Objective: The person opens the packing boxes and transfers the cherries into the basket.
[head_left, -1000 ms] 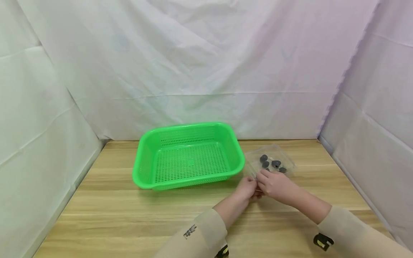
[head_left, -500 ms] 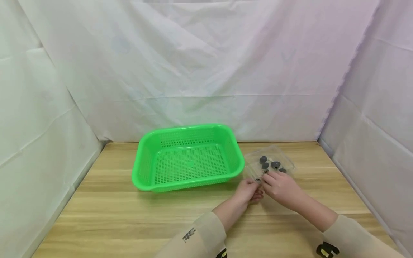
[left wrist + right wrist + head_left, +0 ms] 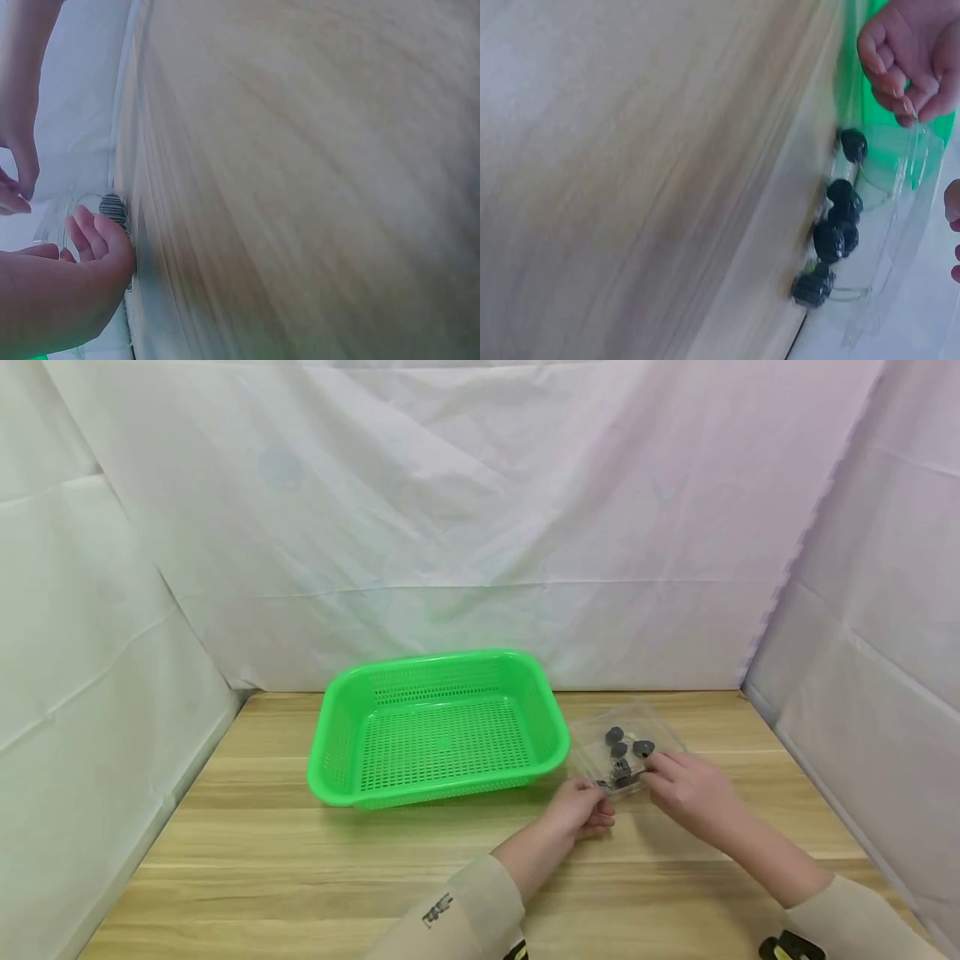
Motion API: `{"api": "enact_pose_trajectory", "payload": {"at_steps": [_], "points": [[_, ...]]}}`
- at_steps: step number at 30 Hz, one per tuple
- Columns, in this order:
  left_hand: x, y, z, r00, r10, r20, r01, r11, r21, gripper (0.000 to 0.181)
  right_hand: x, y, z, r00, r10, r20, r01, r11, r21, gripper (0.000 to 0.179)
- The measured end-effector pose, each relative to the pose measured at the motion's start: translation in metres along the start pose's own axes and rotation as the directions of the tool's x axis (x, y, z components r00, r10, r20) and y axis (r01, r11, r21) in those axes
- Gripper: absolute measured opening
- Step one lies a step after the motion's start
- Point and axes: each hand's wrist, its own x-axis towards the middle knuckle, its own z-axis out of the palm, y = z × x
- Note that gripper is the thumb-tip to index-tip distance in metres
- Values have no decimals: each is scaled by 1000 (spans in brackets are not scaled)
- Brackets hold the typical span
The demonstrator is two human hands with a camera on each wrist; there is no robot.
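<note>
A clear plastic box stands on the table, holding several dark, round, stemmed fruits like cherries; their thin green stems show in the right wrist view. My left hand pinches the box's near left corner between thumb and finger, and the right wrist view shows this hand at the rim. Over the box's near right side is my right hand, fingers bent toward the fruits. In the left wrist view the same hand is raised above the box, with nothing visible in its fingers.
Left of the clear box, close beside it, stands a green perforated plastic basket with nothing in it. White cloth hangs behind and at both sides of the wooden table.
My right hand has drawn to the right, away from the left hand, uncovering dark fruits at the near side of the box. My left hand keeps its hold on the corner.
</note>
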Motion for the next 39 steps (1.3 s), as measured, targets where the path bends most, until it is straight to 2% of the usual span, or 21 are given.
{"api": "enact_pose_trajectory", "payload": {"at_steps": [5,7,12,18,21,26,31,39], "points": [[2,-2,-1,1000,-5,8,5,1000,16,5,-6,9,-4,997,20,-74,-21,1000,-3,35],[3,-1,-2,1000,-12,12,11,1000,15,5,-11,14,-6,996,38,-78,-38,999,0,35],[3,2,-4,1000,-20,16,20,1000,18,3,-28,27,-15,993,119,-7,-119,993,20,39],[3,4,-7,1000,-23,15,22,999,35,6,-42,35,-21,974,208,91,-210,978,3,10],[4,4,-9,1000,-11,23,9,998,64,8,-46,37,-22,962,246,121,-245,969,-24,17],[5,5,-13,999,9,32,-13,991,134,9,-50,38,-22,950,269,160,-264,963,-54,44],[7,7,-16,999,-6,39,0,988,153,5,-53,39,-19,947,266,183,-257,964,-70,74],[8,8,-17,997,-34,70,20,983,185,6,-57,42,-15,956,222,195,-214,975,-61,76]]}}
